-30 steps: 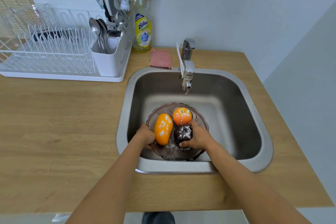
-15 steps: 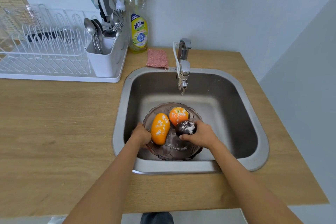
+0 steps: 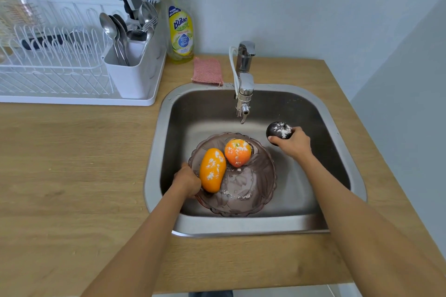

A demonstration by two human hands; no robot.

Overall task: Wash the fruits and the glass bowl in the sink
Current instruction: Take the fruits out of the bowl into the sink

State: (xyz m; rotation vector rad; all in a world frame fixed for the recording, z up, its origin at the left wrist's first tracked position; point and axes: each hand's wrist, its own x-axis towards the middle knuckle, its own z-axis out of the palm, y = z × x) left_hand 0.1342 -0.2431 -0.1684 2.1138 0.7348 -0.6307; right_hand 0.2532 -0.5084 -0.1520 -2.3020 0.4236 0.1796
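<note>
A tinted glass bowl (image 3: 255, 185) sits in the steel sink (image 3: 342, 152). Inside it lie an oblong orange mango (image 3: 212, 169) and a round orange fruit (image 3: 237, 152), both dusted with white powder. My left hand (image 3: 187, 182) grips the bowl's left rim. My right hand (image 3: 293, 143) holds a dark round fruit (image 3: 278, 130), also powdered, above the sink floor to the right of the bowl and a little right of the tap spout. No water runs from the tap (image 3: 244, 94).
A pink sponge (image 3: 207, 70) and a dish soap bottle (image 3: 181, 29) stand behind the sink. A white dish rack (image 3: 60, 67) with a cutlery holder (image 3: 131, 72) full of spoons occupies the counter's back left. A wall closes off the right side.
My right hand lifted the dark fruit out of the bowl and carried it to the right, beside the tap. My left hand kept hold of the bowl's rim.
</note>
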